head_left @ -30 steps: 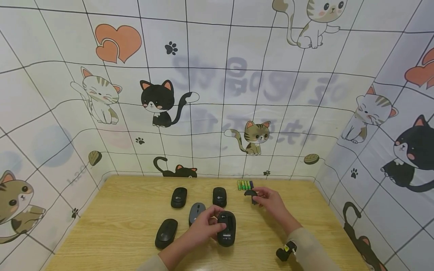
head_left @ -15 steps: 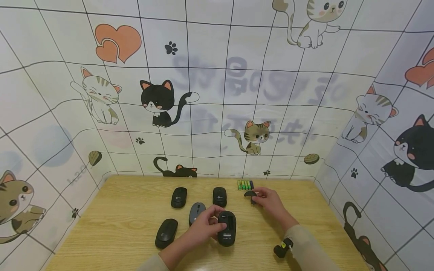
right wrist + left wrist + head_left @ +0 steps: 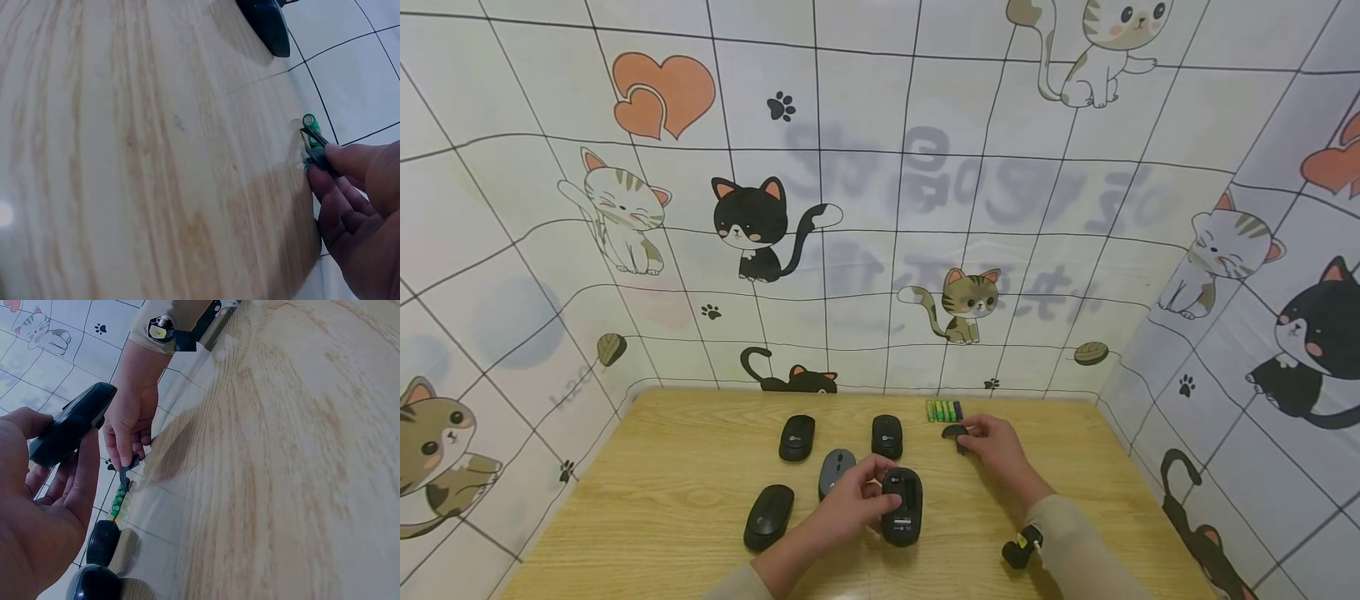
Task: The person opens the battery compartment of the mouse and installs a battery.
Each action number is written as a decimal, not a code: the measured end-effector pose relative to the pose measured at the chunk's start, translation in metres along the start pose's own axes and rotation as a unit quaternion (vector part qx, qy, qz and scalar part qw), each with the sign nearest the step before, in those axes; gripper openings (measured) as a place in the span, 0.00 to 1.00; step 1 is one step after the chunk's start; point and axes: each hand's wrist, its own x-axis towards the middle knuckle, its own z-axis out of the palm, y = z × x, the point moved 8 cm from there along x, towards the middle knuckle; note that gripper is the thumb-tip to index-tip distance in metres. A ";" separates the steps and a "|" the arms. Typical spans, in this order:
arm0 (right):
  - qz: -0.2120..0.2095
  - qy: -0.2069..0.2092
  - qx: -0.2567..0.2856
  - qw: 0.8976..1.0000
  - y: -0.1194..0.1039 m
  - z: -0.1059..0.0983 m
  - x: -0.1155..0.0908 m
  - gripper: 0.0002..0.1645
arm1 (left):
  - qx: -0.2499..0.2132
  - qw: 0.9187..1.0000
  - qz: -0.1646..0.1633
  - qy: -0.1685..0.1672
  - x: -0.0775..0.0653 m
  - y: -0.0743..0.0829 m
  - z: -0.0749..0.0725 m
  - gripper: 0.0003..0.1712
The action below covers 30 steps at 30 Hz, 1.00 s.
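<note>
My left hand (image 3: 853, 500) holds a black computer mouse (image 3: 902, 515) with its underside turned up. An uncovered battery bay and a white label show on that underside. In the left wrist view the mouse (image 3: 70, 425) is held between thumb and fingers, raised off the table. Further back on the right, my right hand (image 3: 1002, 450) pinches a small dark battery cover (image 3: 955, 432) by its edge. The cover is just in front of a row of green batteries (image 3: 943, 411); in the right wrist view, the cover (image 3: 321, 159) overlaps them, low over the table's edge.
Two black mice (image 3: 797, 437) (image 3: 887, 437) lie toward the back of the wooden table (image 3: 662, 467). A grey mouse (image 3: 835, 471) lies partly behind my left hand, and another black mouse (image 3: 768, 517) at front left. A cat-print cloth wall (image 3: 865, 192) closes the back and sides.
My right wrist and sleeve have shifted slightly to the left, while the fingers keep their pinch on the battery cover. The left hand and its mouse stay almost still.
</note>
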 end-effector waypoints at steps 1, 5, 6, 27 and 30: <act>-0.002 0.003 -0.009 1.000 0.000 0.000 0.000 0.13 | -0.001 1.000 0.001 0.000 0.000 0.000 0.000 0.24; -0.006 0.008 -0.034 0.999 0.001 -0.001 0.002 0.13 | -0.001 1.000 0.003 -0.001 -0.001 0.002 0.001 0.24; -0.006 0.009 -0.037 0.999 0.001 -0.001 0.002 0.13 | -0.002 1.000 0.003 -0.001 -0.001 0.002 0.001 0.24; -0.006 0.004 -0.069 0.998 -0.002 -0.003 -0.002 0.14 | -0.005 1.000 0.009 -0.001 -0.002 0.004 0.002 0.24; -0.003 0.003 -0.067 0.998 -0.002 -0.004 -0.002 0.14 | -0.006 1.000 0.007 -0.001 -0.002 0.004 0.002 0.24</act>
